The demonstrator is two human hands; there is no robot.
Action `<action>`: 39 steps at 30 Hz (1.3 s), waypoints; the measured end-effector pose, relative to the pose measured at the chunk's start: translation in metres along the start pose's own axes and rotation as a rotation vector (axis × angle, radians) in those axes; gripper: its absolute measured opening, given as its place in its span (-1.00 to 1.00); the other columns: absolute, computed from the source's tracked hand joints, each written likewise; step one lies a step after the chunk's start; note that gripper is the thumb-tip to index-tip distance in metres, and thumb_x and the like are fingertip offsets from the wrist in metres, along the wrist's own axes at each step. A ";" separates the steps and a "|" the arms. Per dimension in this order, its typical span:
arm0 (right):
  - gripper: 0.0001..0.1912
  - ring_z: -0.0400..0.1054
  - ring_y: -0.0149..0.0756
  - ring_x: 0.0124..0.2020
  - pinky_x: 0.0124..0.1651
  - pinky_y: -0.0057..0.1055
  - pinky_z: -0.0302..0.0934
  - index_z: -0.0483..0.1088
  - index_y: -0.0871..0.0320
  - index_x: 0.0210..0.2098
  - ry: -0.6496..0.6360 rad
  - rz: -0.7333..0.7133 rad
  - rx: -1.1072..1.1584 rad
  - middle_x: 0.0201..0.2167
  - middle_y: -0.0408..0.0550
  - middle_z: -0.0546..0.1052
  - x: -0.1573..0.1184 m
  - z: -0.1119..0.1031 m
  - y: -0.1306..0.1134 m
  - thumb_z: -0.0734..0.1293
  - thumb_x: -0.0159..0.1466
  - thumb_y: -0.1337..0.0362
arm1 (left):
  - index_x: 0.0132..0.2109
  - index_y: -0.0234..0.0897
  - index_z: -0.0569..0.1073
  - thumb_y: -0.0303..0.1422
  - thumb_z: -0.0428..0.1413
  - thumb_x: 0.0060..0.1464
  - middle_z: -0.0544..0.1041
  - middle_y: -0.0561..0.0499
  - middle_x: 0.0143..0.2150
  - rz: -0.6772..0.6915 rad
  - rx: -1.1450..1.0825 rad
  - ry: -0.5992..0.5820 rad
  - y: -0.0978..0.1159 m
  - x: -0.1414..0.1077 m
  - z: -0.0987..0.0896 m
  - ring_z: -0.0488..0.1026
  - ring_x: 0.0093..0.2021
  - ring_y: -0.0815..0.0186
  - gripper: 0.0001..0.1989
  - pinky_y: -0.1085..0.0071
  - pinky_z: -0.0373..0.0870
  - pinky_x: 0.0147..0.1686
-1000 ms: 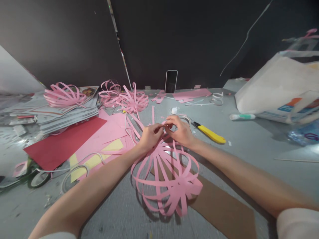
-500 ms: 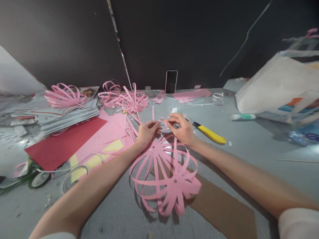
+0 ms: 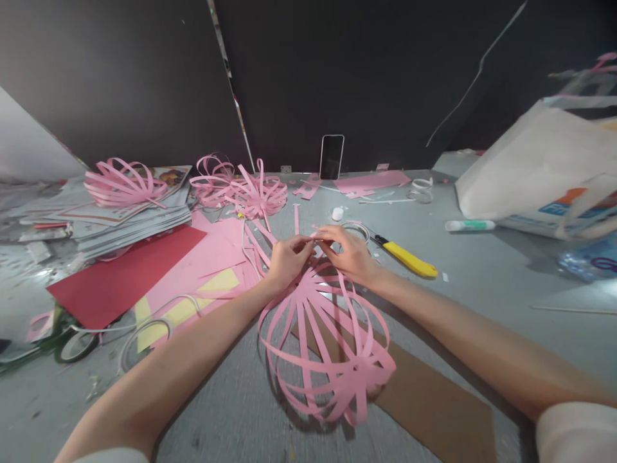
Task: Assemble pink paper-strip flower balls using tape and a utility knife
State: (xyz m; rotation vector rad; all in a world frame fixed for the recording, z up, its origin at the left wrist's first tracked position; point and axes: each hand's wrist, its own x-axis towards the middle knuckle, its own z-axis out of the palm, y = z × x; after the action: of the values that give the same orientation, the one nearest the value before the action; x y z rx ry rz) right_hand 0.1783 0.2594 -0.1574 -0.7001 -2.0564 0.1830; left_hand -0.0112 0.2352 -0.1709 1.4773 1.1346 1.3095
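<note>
- The pink paper flower (image 3: 357, 369) lay in the middle of the frame and a little below it, on the table (image 3: 216, 392), its loops spreading toward the lower centre.
- The left hand (image 3: 289, 260) was at the flower's upper left edge, its thumb and forefinger pinched together.
- The right hand (image 3: 350, 256) met it from the upper right of the flower, thumb and fingertips likewise closed, with loops running down from beneath it.
- Both hands had hold of the flower at its upper end, tips nearly touching; the fingers hid most of the paper pinched there.
- The bulk of the flower hung free of both hands, below them in the frame, its lower right side over a piece of brown cardboard (image 3: 434, 402).
- Just right of the right hand, at centre right, lay a yellow-handled tool (image 3: 409, 259); a small white cap (image 3: 337, 213) sat just above that hand.
- Left of the left hand were pink sheets (image 3: 207, 247), with a red sheet (image 3: 128, 276) farther toward the left edge.
</note>
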 end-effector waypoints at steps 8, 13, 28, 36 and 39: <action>-0.77 0.61 -0.11 -0.02 0.05 -0.15 0.49 0.42 0.05 0.10 0.028 -0.053 -0.020 0.00 0.05 0.65 -0.001 0.003 0.002 0.32 0.47 0.27 | -0.12 -0.27 0.66 -0.25 0.11 0.31 0.64 -0.01 -0.39 0.097 0.295 -0.003 0.006 -0.004 -0.001 0.54 -0.40 0.33 -0.74 0.43 0.43 -0.32; -0.72 0.62 -0.14 -0.06 0.03 -0.16 0.49 0.37 0.03 0.16 0.015 -0.056 -0.028 -0.02 0.03 0.64 -0.003 0.003 0.003 0.31 0.47 0.30 | -0.10 -0.27 0.66 -0.27 0.11 0.31 0.67 -0.03 -0.33 0.128 0.320 0.002 0.005 -0.004 -0.002 0.55 -0.36 0.31 -0.75 0.42 0.43 -0.29; -0.74 0.60 -0.20 -0.27 -0.12 -0.25 0.48 0.38 0.05 0.09 0.017 0.038 0.001 -0.20 -0.06 0.68 0.000 0.004 -0.004 0.35 0.42 0.30 | -0.10 -0.26 0.67 -0.42 0.11 0.26 0.67 0.00 -0.31 0.218 0.454 0.009 0.003 -0.005 0.000 0.52 -0.35 0.35 -0.78 0.43 0.35 -0.27; -0.76 0.56 -0.26 -0.30 -0.15 -0.29 0.45 0.39 0.04 0.05 0.013 0.032 -0.011 -0.03 0.01 0.65 -0.001 0.004 -0.004 0.35 0.39 0.32 | -0.13 -0.26 0.66 -0.40 0.11 0.26 0.63 0.04 -0.36 0.209 0.440 -0.002 0.004 -0.005 0.000 0.46 -0.39 0.38 -0.80 0.44 0.31 -0.31; -0.66 0.56 -0.25 -0.30 -0.16 -0.30 0.45 0.33 0.02 0.13 0.020 0.050 -0.005 -0.11 -0.03 0.66 -0.001 0.004 -0.004 0.36 0.38 0.32 | -0.13 -0.26 0.66 -0.37 0.12 0.27 0.62 0.04 -0.37 0.202 0.425 -0.011 0.006 -0.006 0.000 0.46 -0.40 0.38 -0.79 0.44 0.31 -0.31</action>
State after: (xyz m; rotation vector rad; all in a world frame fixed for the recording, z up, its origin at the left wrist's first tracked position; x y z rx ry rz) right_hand 0.1737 0.2562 -0.1594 -0.7541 -2.0224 0.1993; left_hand -0.0114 0.2284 -0.1668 1.9475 1.3421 1.2394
